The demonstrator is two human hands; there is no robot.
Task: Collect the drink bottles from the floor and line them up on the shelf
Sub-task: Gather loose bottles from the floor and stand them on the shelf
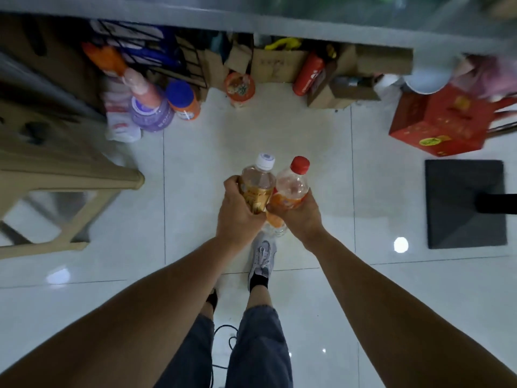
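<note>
Held the white-capped bottle (pixel 258 186) in the left hand (pixel 237 212) and the red-capped bottle (pixel 293 186) in the right hand (pixel 303 218), fingers (pixel 231 182) curled round each, bodies touching. Seemed best kept upright, firmly gripped, then raised toward the shelf (pixel 279 26) well beyond the fingers.

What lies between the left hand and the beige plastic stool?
Only bare white tiled floor separates left hand from beige plastic stool, in the head view.
</note>
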